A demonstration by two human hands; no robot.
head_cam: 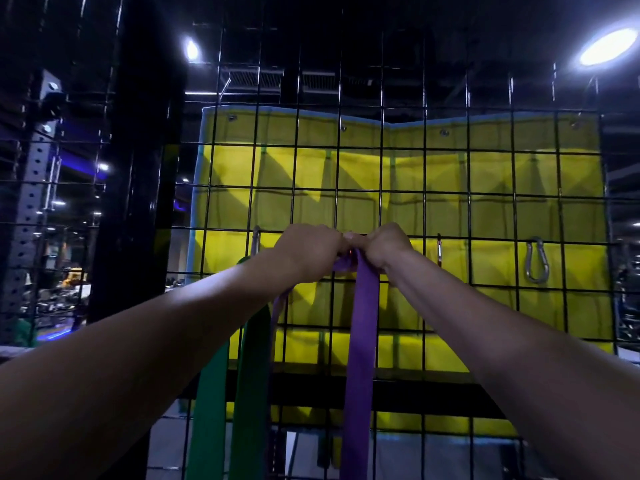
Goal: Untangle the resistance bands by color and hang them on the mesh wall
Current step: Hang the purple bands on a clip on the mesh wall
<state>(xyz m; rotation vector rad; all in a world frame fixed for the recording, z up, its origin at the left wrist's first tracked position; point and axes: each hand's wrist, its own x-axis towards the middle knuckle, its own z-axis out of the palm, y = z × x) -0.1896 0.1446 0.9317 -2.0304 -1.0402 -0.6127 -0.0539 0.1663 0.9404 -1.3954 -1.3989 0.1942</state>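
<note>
Mesh wall [446, 188]: hands [346, 249] grip purple band [360, 341].

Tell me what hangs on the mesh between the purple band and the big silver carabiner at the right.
In the head view, a slim clip hangs there, seen edge-on, between purple band and carabiner.

A gym: perforated rack upright [29, 188], resistance bands [360, 341].

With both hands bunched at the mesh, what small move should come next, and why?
Probably seat the purple resistance band on the clip hidden behind the hands, then let go: left hand and right hand both pinch its top against the black wire mesh wall.
</note>
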